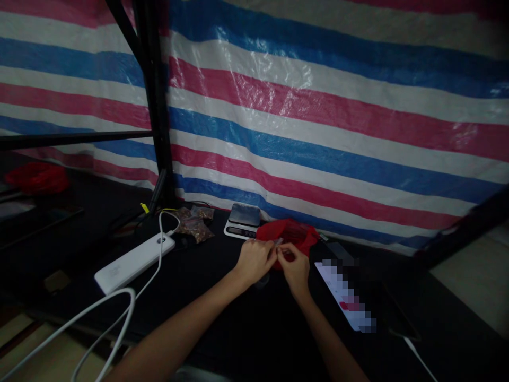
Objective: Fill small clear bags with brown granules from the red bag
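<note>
Both hands meet right at the front of the red bag (305, 240), out in the middle of the black tabletop (238, 331)! The left hand (251, 261) comes in with thumb and fingers drawn together, and the right hand (295, 268) matches it, thumb against forefinger. Between them sits a small clear piece (279, 241), pinched, it seems, from both sides; it's too small and dim to tell what it is or whether anything's inside.

So where do things stand? Over to the left, several packets (195, 227) with brown bits in them lie in a heap, and those look done. The clear piece looks midway: in the fingers, not yet put down. How many more are left, the view doesn't say, and the bag's contents are hard to make out.

Just behind the left hand, the scale (242, 216) stands beside the bag, its display unreadable from here. A power bank (135, 262) lies near the packets, and out right there's a lit phone (338, 294).
</note>
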A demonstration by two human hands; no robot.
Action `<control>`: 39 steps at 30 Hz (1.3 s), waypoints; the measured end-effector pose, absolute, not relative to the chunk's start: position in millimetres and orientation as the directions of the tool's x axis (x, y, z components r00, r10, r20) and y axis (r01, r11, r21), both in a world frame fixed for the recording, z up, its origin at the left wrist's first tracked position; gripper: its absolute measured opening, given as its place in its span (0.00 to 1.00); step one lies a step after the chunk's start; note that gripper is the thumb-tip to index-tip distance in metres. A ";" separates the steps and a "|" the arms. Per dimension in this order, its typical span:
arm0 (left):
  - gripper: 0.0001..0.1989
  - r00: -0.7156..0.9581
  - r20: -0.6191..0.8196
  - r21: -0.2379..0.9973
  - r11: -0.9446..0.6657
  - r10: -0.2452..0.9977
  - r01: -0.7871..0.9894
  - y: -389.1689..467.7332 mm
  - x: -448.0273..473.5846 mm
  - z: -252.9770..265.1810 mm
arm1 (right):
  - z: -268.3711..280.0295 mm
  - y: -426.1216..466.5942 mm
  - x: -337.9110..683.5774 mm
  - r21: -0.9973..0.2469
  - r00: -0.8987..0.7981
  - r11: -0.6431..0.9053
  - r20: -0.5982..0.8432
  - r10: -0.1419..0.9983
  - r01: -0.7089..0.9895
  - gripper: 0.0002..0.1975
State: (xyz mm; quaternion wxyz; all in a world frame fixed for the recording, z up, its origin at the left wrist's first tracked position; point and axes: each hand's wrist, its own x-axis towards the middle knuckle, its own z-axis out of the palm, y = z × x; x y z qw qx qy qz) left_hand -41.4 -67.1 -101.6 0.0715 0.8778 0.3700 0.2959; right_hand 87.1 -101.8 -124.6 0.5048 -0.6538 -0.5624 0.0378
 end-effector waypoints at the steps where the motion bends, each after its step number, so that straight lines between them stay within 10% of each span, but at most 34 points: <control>1: 0.13 0.557 0.473 0.336 -0.724 0.683 0.603 -67.1 -41.6 -101.5 | -124.3 -101.7 87.4 -0.703 0.366 0.134 0.512 0.777 0.699 0.04; 24: 0.13 0.619 0.375 0.402 -0.722 0.690 0.563 -70.7 -34.4 -116.1 | -129.1 -100.7 102.6 -0.776 0.178 0.339 0.494 0.851 0.532 0.08; 39: 0.10 0.620 0.478 0.225 -0.769 0.622 0.598 -58.4 -38.0 -120.0 | -133.0 -94.4 92.2 -0.675 0.305 0.202 0.553 0.775 0.710 0.06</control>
